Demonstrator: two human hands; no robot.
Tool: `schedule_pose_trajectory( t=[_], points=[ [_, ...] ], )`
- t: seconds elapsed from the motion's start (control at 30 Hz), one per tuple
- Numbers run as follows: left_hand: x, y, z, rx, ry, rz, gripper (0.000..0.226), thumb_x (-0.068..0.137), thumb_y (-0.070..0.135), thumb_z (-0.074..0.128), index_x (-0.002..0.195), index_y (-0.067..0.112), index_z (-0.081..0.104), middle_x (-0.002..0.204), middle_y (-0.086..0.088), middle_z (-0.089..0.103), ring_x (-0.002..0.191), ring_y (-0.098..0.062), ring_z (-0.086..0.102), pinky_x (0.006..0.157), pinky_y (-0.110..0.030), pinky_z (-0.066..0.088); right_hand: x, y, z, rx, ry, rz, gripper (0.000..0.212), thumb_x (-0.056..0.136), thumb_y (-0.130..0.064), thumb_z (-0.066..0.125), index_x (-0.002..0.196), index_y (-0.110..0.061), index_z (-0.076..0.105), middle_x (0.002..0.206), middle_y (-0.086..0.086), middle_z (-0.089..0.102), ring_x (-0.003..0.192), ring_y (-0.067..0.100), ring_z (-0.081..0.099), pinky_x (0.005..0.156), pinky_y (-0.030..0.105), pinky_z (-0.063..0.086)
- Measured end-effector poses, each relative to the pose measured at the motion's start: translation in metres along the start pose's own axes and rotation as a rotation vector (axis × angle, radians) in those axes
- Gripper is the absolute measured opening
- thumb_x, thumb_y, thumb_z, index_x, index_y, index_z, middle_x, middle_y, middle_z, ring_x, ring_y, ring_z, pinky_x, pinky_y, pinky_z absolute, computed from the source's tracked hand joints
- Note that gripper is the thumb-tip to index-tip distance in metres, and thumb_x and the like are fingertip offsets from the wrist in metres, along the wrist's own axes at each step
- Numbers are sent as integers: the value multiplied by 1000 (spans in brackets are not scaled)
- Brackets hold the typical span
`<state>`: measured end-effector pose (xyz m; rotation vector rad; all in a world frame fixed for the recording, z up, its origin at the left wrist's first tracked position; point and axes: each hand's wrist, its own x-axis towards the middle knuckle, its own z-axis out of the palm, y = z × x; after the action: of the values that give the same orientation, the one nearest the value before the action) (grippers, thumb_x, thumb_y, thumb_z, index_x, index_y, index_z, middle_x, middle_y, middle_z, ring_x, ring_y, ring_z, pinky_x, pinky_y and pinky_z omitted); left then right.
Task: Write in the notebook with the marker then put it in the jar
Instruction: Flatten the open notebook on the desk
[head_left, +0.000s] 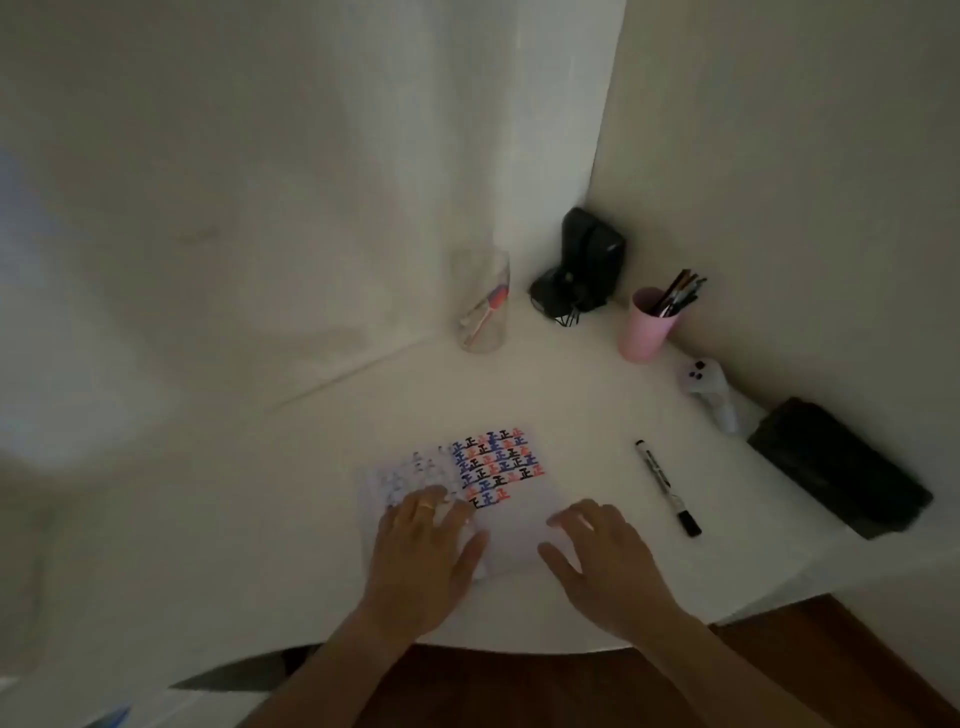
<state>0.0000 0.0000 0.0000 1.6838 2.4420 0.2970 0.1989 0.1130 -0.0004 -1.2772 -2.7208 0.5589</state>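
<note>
both hands (422, 545) flat on notebook (498, 467), marker (666, 486) beside

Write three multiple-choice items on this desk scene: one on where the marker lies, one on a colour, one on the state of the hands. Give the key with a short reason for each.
1. Where is the marker?
A. On the table to the right of the notebook
B. Inside the clear jar
C. In the left hand

2. What colour is the cup holding pens?
A. Green
B. Pink
C. Black

3. What are the hands doing?
A. Both rest flat on the notebook, holding nothing
B. The right hand writes with the marker
C. Both lift the jar

Key:
1 A: the marker lies alone on the table, apart from the notebook and far from the jar.
2 B: the cup near the wall is plainly pink.
3 A: the left hand and right hand lie open, fingers spread on the pages, no grip on anything.
</note>
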Motion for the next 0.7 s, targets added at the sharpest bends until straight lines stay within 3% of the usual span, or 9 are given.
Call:
schedule_pose_trajectory(
  t=[0.1,0.17,0.23,0.47,0.63,0.7],
  points=[
    [10,-7,50,-17,47,-45,56,92,67,32,141,42,40,154,-11,38,143,-32,31,113,-57,29,21,24,46,-79,23,-14,61,92,-64,37,138,-28,52,144,6,55,134,30,48,107,45,42],
    [12,-13,80,-2,114,-35,62,89,73,33,146,49,28,162,-7,22,150,-29,12,118,-58,16,30,37,71,-96,98,-35,65,92,-65,36,142,-25,50,149,13,51,140,37,43,111,52,39],
    [11,-16,99,14,179,-2,65,87,73,37,147,49,27,164,-7,17,151,-27,6,119,-59,12,30,44,92,-109,165,-56,67,93,-64,35,143,-23,51,151,17,49,142,39,40,111,55,38],
    [12,-18,120,18,269,-9,66,84,76,37,143,46,38,161,-7,28,149,-27,17,117,-59,18,31,51,118,-124,314,-82,66,90,-62,41,142,-22,52,149,17,51,141,38,40,113,54,35],
    [11,-20,124,42,327,-7,68,82,80,29,141,49,35,160,-6,29,148,-27,22,118,-57,17,31,49,116,-82,305,-42,74,83,-72,30,142,-31,50,154,6,45,146,28,34,120,42,25],
    [13,-20,127,33,359,-6,67,81,79,31,138,47,39,158,-7,34,145,-27,28,118,-55,22,29,48,115,-55,319,-49,69,85,-69,37,138,-29,53,150,4,49,142,25,37,117,37,27]
  ],
)
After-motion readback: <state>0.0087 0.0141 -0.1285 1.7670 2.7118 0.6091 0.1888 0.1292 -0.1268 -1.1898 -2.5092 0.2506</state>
